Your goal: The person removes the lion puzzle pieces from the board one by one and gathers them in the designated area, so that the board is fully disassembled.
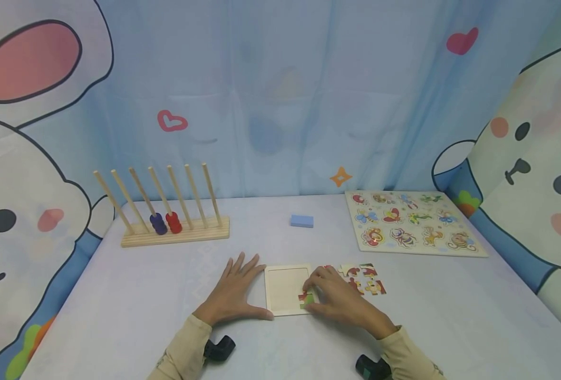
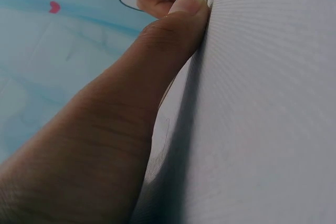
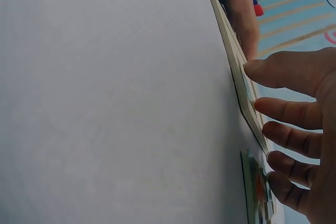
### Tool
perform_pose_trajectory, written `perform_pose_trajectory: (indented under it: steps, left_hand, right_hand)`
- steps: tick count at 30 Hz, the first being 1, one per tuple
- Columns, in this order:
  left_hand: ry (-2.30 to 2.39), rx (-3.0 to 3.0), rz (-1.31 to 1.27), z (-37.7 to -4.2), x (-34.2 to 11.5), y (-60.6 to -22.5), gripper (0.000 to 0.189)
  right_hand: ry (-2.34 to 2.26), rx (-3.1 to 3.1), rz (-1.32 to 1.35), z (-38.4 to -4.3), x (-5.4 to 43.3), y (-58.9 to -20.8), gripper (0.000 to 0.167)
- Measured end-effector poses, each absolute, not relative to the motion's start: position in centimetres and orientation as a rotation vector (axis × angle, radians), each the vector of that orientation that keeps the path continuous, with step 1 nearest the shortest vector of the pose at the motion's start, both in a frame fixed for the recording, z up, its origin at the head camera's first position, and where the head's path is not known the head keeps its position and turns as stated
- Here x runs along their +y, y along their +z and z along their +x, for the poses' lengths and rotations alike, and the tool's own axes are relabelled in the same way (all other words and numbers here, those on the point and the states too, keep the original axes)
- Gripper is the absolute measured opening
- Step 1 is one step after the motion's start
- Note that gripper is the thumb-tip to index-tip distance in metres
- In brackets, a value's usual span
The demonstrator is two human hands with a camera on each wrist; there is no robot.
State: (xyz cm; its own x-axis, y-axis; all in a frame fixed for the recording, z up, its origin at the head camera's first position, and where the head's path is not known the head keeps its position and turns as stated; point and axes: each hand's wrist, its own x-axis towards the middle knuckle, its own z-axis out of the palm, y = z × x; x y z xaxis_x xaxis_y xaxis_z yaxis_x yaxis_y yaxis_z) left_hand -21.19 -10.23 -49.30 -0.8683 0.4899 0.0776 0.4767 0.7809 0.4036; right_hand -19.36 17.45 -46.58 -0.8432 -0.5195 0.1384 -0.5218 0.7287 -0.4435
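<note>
A shallow square wooden puzzle tray (image 1: 280, 287) lies on the table between the two hands. The left hand (image 1: 235, 293) has its fingers spread straight, with the thumb and a fingertip touching the tray's left side; the thumb (image 2: 173, 22) also shows at the tray edge in the left wrist view. At the tray's lower right corner the right hand (image 1: 339, 298) holds a green-and-red jigsaw puzzle piece (image 1: 305, 300) between thumb and fingers, partly hiding it. In the right wrist view the right hand's thumb (image 3: 278, 67) and fingers reach over the tray edge.
Several loose puzzle pieces (image 1: 368, 279) lie right of the tray. Behind stand a pegged wooden rack (image 1: 199, 234) with purple and red beads, a blue block (image 1: 301, 221), and a picture board of small animals (image 1: 423, 253). A printed curtain (image 1: 271, 105) closes off the back.
</note>
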Motion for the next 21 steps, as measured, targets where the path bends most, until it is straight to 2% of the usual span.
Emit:
perform_pose_trajectory:
  steps: [9,21]
  left_hand:
    - [0.647,2.941,0.794,-21.22,-10.23,-49.35,0.11]
    - [0.65,2.931,0.784,-21.23,-10.22,-49.37,0.11]
  right_hand:
    - [0.852,-2.941,0.864,-19.37,17.63,-46.36,0.026]
    - [0.949,-2.996,0.84,-19.22,17.41,-45.94,0.036]
